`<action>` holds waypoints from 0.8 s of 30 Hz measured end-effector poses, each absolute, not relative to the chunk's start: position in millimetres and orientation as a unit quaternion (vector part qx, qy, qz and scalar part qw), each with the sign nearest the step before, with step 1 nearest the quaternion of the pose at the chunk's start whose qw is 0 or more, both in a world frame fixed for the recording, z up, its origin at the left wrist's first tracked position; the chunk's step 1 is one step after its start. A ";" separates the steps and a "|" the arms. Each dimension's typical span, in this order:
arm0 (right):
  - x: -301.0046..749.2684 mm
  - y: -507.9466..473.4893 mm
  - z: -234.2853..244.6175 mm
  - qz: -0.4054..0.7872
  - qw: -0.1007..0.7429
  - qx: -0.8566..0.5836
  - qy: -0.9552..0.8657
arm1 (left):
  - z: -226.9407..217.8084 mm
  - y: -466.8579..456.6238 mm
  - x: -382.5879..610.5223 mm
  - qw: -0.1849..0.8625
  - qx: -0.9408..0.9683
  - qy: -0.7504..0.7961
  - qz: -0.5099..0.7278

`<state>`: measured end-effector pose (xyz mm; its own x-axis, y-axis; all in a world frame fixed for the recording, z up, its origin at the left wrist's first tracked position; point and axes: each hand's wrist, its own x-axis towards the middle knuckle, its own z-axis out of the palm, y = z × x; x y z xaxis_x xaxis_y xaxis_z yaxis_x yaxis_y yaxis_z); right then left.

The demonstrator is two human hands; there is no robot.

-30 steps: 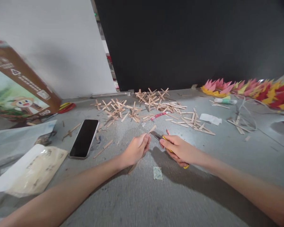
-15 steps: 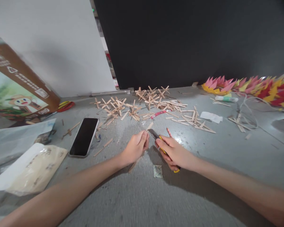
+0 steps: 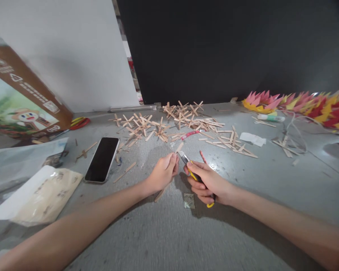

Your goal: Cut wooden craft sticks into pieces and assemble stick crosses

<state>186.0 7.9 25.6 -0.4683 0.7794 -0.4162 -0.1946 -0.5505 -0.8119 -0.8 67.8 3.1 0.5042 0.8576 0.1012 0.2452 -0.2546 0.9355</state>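
Observation:
My left hand (image 3: pixel 164 171) is closed round a wooden craft stick (image 3: pixel 179 147), whose pale end pokes up past the thumb and whose lower end shows below the fist. In my right hand (image 3: pixel 207 182) is a yellow and black utility knife (image 3: pixel 196 175), its blade out and its tip close to the upper end of the stick. Whether blade and wood touch, I cannot tell. A thin reddish patterned stick (image 3: pixel 202 156) also sticks out behind the right hand's fingers. Beyond both hands lies a pile of craft sticks (image 3: pixel 183 114), many joined into crosses.
Left of my hands lie a phone (image 3: pixel 102 160), a clear-wrapped packet (image 3: pixel 49 195) and a printed box (image 3: pixel 25 94). A small square packet (image 3: pixel 189 201) lies near my wrists. Rightward are white paper (image 3: pixel 252 139), a glue stick (image 3: pixel 271 118), a cable and coloured paper crowns (image 3: pixel 262 102).
The knife has turned slightly in my right hand, and its blade now catches the light near the stick's end. My left hand keeps its grip. The whole view has shifted a little.

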 end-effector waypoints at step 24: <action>183.9 -5.4 14.4 0.562 0.331 -0.530 -0.542 | 3.2 66.6 -1.2 0.485 0.717 0.352 0.356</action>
